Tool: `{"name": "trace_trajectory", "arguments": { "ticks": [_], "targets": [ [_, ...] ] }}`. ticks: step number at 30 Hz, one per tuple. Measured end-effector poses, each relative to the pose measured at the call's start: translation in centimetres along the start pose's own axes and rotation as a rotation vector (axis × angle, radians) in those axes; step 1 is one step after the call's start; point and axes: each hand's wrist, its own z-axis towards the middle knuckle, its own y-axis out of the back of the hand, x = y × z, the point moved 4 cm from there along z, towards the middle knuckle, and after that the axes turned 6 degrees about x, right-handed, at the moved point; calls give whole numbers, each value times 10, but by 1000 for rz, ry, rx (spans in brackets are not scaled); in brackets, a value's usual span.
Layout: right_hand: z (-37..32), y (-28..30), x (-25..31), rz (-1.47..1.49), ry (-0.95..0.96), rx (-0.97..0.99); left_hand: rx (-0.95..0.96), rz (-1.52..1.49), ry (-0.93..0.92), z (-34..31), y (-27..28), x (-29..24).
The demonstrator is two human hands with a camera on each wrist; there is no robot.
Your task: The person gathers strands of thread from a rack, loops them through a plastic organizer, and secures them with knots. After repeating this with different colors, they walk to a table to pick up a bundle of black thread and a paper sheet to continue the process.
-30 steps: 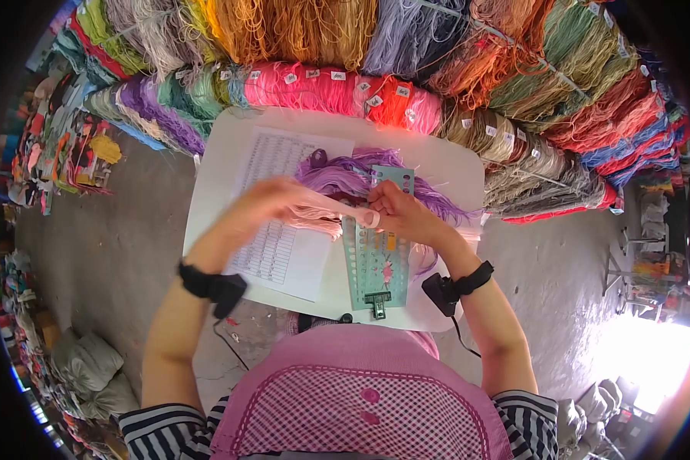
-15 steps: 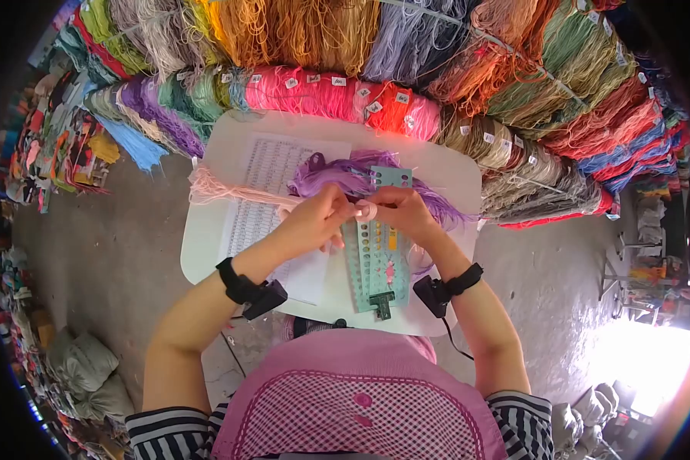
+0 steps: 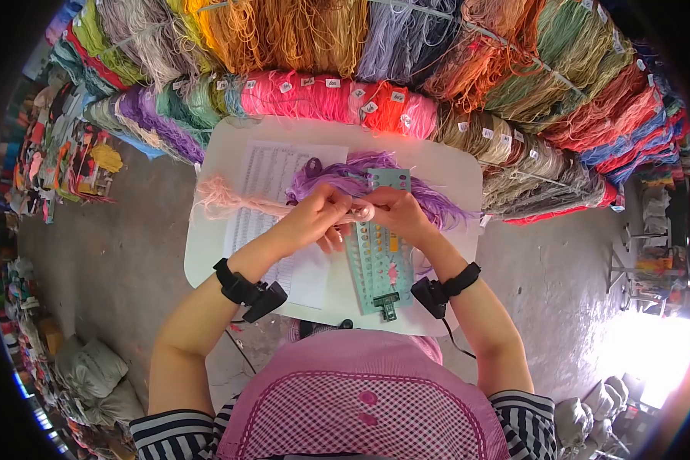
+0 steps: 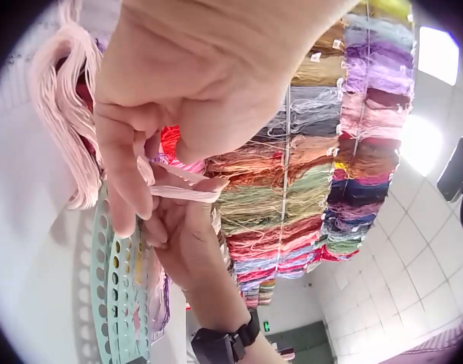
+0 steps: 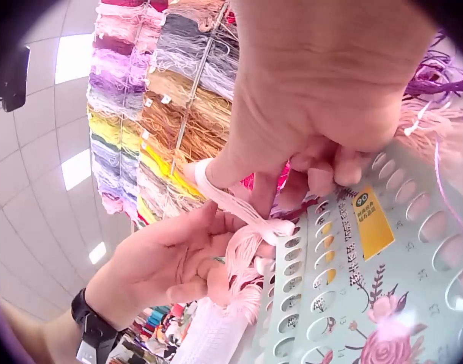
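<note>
A pale pink skein [image 3: 245,201] stretches leftward over the printed sheet from both hands in the head view. The left hand [image 3: 314,217] pinches it near its right end. Close beside it, the right hand [image 3: 403,215] has a loop of the pink thread [image 5: 224,199] around a finger, its other fingers curled. In the right wrist view the strands bunch at the left hand's fingers [image 5: 209,269]. Below the hands lies a mint-green card with rows of holes [image 3: 377,268], a black clip [image 3: 386,305] at its near end. Purple thread [image 3: 326,182] lies just beyond the hands.
The white table [image 3: 207,253] also bears printed sheets [image 3: 308,287]. Racks of coloured thread with small labels [image 3: 299,93] stand along its far edge. More thread bundles hang at the left, and grey sacks [image 3: 92,368] sit on the floor.
The left hand has come in from the left to beside the right hand. The pink skein, earlier bunched near the purple thread, now extends leftward across the sheet.
</note>
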Motion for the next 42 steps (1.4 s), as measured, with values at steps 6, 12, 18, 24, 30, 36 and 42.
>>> {"name": "trace_trajectory", "arguments": {
  "ticks": [6,12,18,24,30,36,42],
  "targets": [
    [-4,0,9,-324,71,35,-34,268,-136,-5,10,2],
    [-7,0,4,-162,138,187,-119,228,-132,10,10,22],
    [-11,-13,24,-290,71,-104,-121,269,-137,17,10,25],
    [-8,-15,23,-476,105,-135,-342,769,-293,0,27,6],
    [-15,-14,30,-573,173,-100,-476,820,-307,-32,64,14],
    [-14,-15,29,-615,202,-84,-522,869,-346,-40,75,-20],
    [-20,-22,16,-862,257,-143,-332,1205,-125,-29,86,-20]
  ]
}}
